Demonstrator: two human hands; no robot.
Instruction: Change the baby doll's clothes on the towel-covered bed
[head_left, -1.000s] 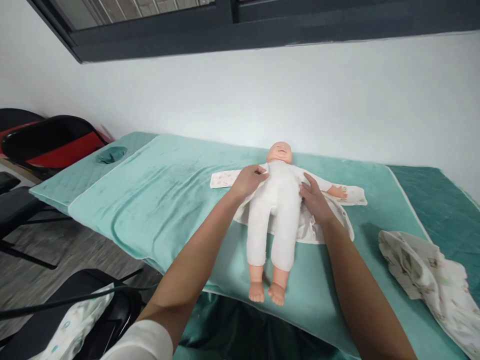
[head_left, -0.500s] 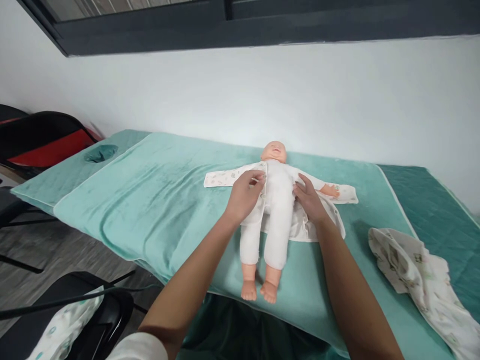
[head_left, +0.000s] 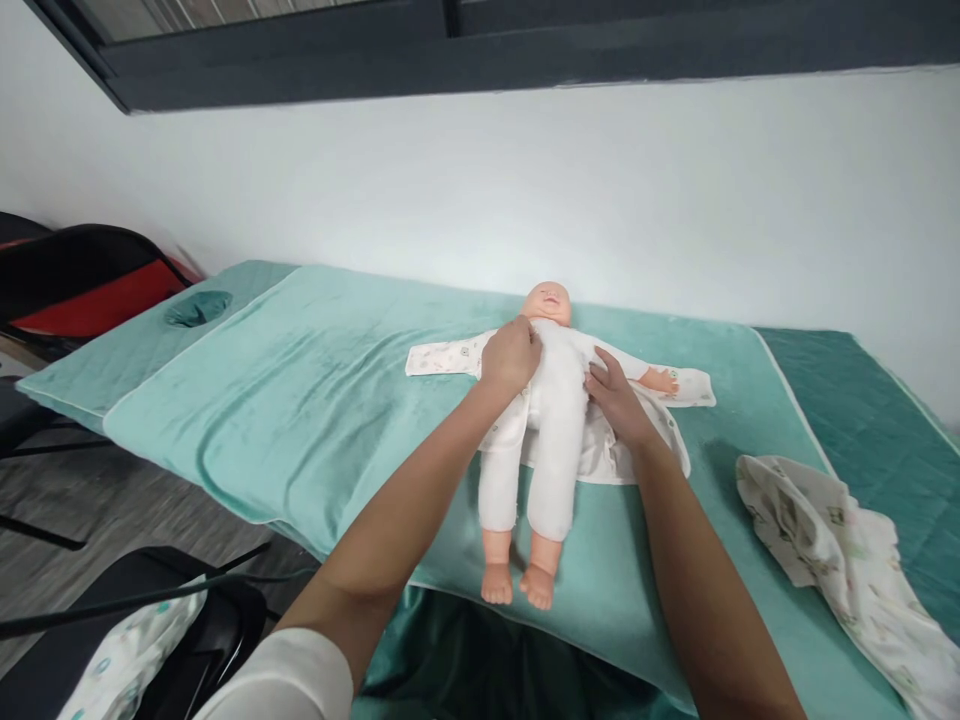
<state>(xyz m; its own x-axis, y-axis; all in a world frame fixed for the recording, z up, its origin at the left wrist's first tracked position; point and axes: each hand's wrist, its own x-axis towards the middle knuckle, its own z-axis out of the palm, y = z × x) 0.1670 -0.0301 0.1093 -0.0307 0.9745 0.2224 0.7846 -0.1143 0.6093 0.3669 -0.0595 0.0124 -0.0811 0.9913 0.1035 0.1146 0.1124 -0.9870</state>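
Observation:
A baby doll (head_left: 551, 440) in a white bodysuit lies on its back on a light teal towel (head_left: 315, 400), head toward the wall. Under it a printed white baby garment (head_left: 442, 357) is spread open, its sleeves out to both sides. My left hand (head_left: 511, 356) is closed on the garment's left front panel at the doll's shoulder, pulling it over the chest. My right hand (head_left: 616, 400) rests on the doll's right side with fingers pressed on the garment's other panel.
A crumpled printed cloth (head_left: 832, 545) lies on the towel at the right. A darker teal quilted cover (head_left: 885, 420) shows beyond it. Black and red chairs (head_left: 82, 285) stand at the left; another black chair (head_left: 142, 640) with a cloth is at the lower left.
My left hand has moved up from the doll's side to its shoulder, drawing the garment's panel with it. My right hand has stayed almost where it was.

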